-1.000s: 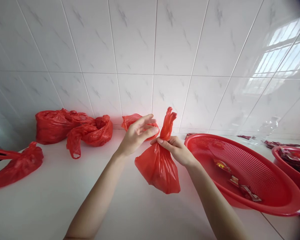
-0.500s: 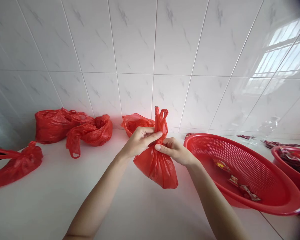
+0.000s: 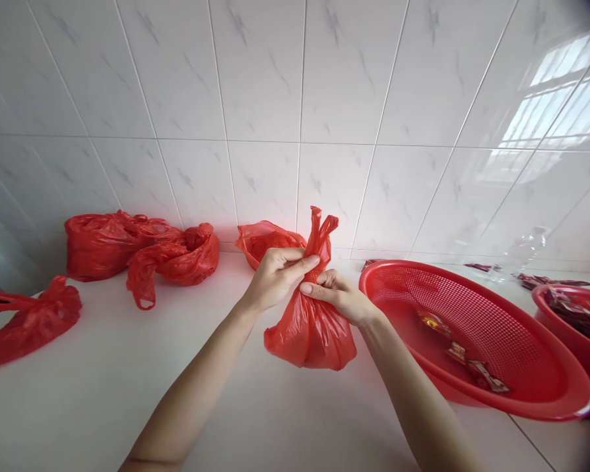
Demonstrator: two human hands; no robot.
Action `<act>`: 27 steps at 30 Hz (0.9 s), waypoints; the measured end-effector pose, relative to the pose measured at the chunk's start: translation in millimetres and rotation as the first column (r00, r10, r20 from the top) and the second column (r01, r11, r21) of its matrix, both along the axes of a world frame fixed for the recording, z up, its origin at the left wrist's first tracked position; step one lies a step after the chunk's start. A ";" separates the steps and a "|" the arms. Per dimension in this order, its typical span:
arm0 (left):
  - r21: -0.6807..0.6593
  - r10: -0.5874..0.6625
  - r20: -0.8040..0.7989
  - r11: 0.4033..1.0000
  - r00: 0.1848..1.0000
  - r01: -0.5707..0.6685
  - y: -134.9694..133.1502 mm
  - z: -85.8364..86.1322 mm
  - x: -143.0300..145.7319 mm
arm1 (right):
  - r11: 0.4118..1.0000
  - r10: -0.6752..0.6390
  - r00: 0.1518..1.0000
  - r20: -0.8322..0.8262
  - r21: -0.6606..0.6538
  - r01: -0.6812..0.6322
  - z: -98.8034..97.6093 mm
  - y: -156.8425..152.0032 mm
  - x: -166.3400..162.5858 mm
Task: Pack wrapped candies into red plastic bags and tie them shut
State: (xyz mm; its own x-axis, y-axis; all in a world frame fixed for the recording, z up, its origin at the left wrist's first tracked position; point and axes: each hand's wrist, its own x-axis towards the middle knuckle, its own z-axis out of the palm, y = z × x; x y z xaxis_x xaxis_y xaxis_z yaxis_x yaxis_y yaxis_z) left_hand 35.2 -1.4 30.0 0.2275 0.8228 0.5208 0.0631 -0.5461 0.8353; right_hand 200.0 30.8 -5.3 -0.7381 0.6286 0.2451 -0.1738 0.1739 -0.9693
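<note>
A red plastic bag [image 3: 311, 331] hangs between my hands above the white counter, its neck gathered and its handles sticking up. My left hand [image 3: 280, 275] pinches the neck just below the handles, thumb in front. Slightly lower, my right hand [image 3: 337, 295] grips the neck from the right, its thumb also across the front. The lower part of the bag bulges, but its contents do not show through. Behind my left hand, a red plastic bag [image 3: 260, 239] with a wide mouth stands against the wall, partly covered by that hand.
A red perforated basket [image 3: 491, 314] with several wrapped snacks stands at right, beside another red container [image 3: 545, 301] of packets. A clear bottle [image 3: 526, 252] is behind them. Red bags [image 3: 98, 249] sit at the back left; a tied bag [image 3: 44, 321] lies nearer on the left.
The held bag has turned slightly, its lower part spreading wider and its handles leaning right. Both hands keep their grip on the neck. The view has shifted slightly.
</note>
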 end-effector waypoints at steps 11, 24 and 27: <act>0.059 0.198 0.258 0.974 0.946 -0.220 7.5 -1.5 -0.6 | 0.996 0.051 0.998 0.020 0.069 -0.052 11.9 -10.4 -0.1; 0.060 0.302 0.354 0.937 0.885 -0.344 10.9 -7.5 -47.2 | 0.859 -0.264 0.954 0.145 0.484 0.164 18.3 -4.9 19.5; 0.029 0.463 0.393 0.857 0.795 -0.514 2.3 -4.9 -111.0 | 0.792 -0.441 0.877 0.192 0.542 0.280 37.3 -13.6 46.5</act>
State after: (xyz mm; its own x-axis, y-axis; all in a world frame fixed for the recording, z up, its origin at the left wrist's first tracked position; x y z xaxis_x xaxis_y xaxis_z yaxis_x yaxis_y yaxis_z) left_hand -75.8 0.9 25.1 -0.4106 0.6939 0.5915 0.0604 -0.6266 0.7770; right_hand 246.5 17.2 32.0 -0.5674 0.7199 0.3999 0.2754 0.6235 -0.7318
